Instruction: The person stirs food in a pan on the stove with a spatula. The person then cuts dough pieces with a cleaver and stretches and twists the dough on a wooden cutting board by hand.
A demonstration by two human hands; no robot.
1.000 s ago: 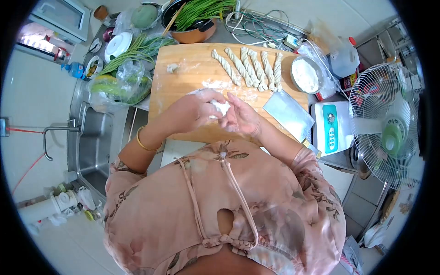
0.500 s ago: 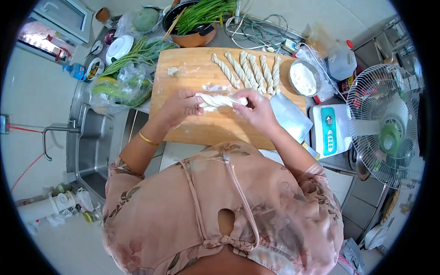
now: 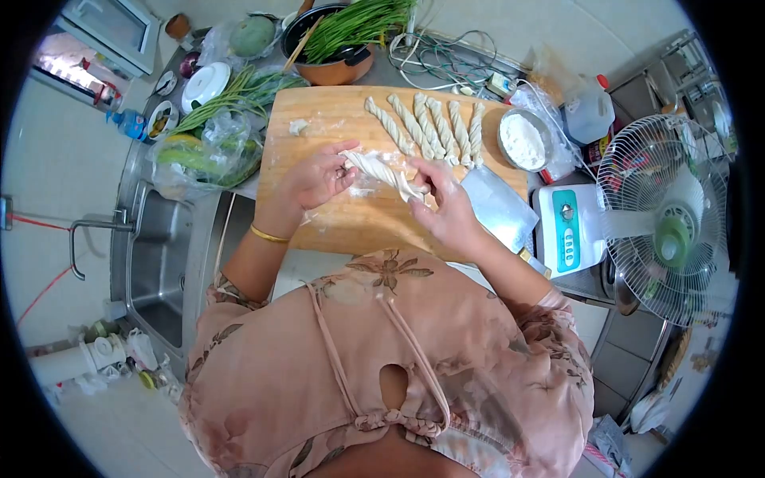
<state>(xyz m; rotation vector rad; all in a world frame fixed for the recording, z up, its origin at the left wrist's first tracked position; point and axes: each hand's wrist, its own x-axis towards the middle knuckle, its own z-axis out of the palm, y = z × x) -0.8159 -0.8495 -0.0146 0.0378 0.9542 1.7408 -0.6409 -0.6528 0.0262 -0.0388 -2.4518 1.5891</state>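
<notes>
A twisted strip of dough (image 3: pixel 381 172) is held over the floured wooden board, slanting down from left to right. My left hand (image 3: pixel 315 179) has its thumb and fingertips around the upper left end, in a loose hold. At the lower right end, my right hand (image 3: pixel 448 205) pinches the dough between thumb and fingers. Several finished dough twists (image 3: pixel 420 126) lie side by side on the cutting board (image 3: pixel 307 111), beyond my hands. A small dough scrap (image 3: pixel 298 127) rests near the board's left side, and loose flour is scattered beneath the strip.
To the right are a bowl of flour (image 3: pixel 523 139), a flat metal blade (image 3: pixel 500 205), a kitchen scale (image 3: pixel 567 227) and a fan (image 3: pixel 669 223). A pot of green vegetables (image 3: pixel 331 72) stands behind the board. Bagged vegetables (image 3: pixel 209 155) and the sink (image 3: pixel 163 263) are on the left.
The dough strip has gone from nearly level to slanted, its right end now lower. My left fingers have loosened and spread somewhat; my right hand has shifted slightly down.
</notes>
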